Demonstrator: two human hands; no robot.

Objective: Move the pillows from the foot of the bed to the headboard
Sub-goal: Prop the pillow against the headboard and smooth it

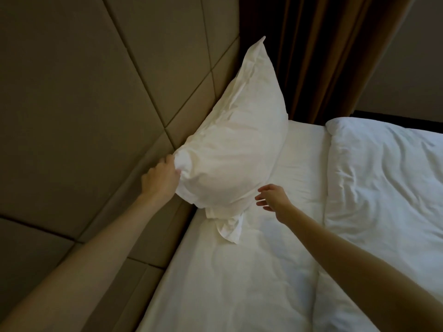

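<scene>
**Pillow propped at the headboard, one hand gripping, one hovering**

A white pillow (236, 144) stands tilted against the padded headboard (96, 97) at the far left of the bed, its long axis running from the lower corner beside the left hand (159, 178) up and away to a pointed tip in front of the brown curtain (318, 56). The left hand's fingers (167, 161) are closed on the pillow's near-left corner, bunching the cotton there; that hand is the only one holding it. The right hand (272, 197) hangs just beside the pillow's lower edge, fingers (260, 202) spread and empty, close to the fabric but apparently not touching it. A loose flap of the pillowcase (227, 226) spills from the bottom edge onto the white fitted sheet (239, 271). From the right hand, the pillow lies to the left and slightly farther away, so a short reach would meet its underside; the left hand is already on it and looks better placed to steer the corner down. The pillow appears to rest partly on the mattress and partly against the headboard panels, not yet laid flat. To the right, a rumpled white duvet (383, 188) is folded back, well apart from the pillow, leaving a band of bare sheet between. The room is dim; no second pillow shows here, so how many remain at the foot cannot be told. The step in hand seems to be settling this pillow into place
</scene>
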